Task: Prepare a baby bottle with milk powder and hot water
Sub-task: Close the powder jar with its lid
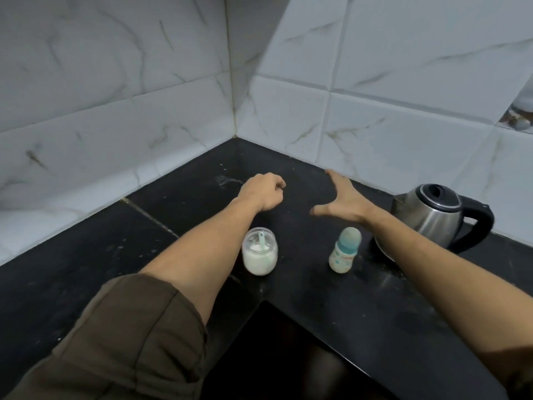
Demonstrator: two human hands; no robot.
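- Brown cloth of a short sleeve [124, 336] covers the person's left upper arm, nearest to the camera at the lower left.
- Black stone makes the worktop [360, 307], which bends around a corner and shows pale specks and smears.
- On the worktop, under the left forearm, stands a clear glass jar [260, 251] with white milk powder and a pale green scoop [262, 241] inside; it has no lid on.
- To the right of the jar, well apart from it, the baby bottle [344, 250] stands upright with its teal cap on, just beside the right forearm.
- The left hand [264, 192] is above the worktop beyond the jar; its fingers are curled together in a loose fist and hold nothing visible.
- The right hand [343, 202] is beyond the bottle, palm turned inward, fingers spread apart and empty.
- A steel kettle [435, 217] with black lid and handle stands at the far right, behind the right forearm.
- White marbled tiles [144, 82] cover both walls behind.
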